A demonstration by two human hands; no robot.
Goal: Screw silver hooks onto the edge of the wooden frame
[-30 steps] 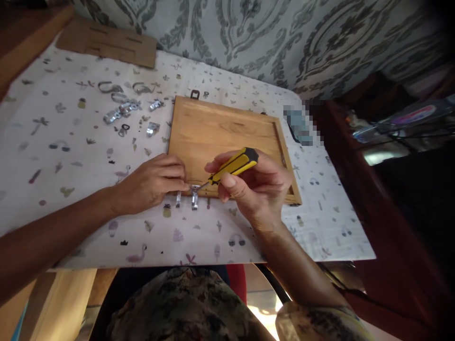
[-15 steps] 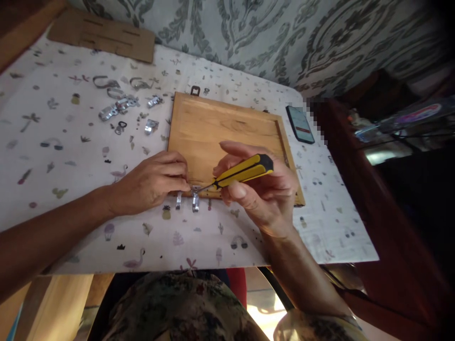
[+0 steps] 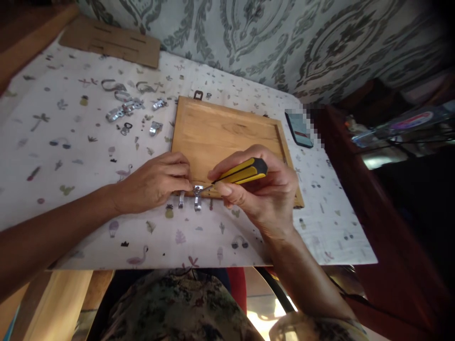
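Note:
A yellow and black screwdriver (image 3: 245, 171) lies in the closed fingers of my right hand (image 3: 272, 196). Its thin shaft slants down left to a shiny metal bracket (image 3: 197, 201) on the front edge of a framed wooden board (image 3: 213, 128). Just left of it, a second, narrower metal piece (image 3: 181, 200) hangs over the same edge. My left hand (image 3: 158, 182) rests at the board's front left corner, fingers bent together and tips beside the bracket. Whatever those fingertips pinch is hidden.
Several loose metal brackets (image 3: 124, 109) and small screws lie left of the board. A black hanger plate (image 3: 198, 95) shows at its back edge. A phone (image 3: 298, 129) is on the right, brown cardboard (image 3: 110, 42) at the back left. Patterned cloth (image 3: 88, 189) covers the table.
My right fingers have closed further round the screwdriver handle, and the handle has shifted slightly left. My left hand keeps its place at the board's corner. The whole view has shifted a little.

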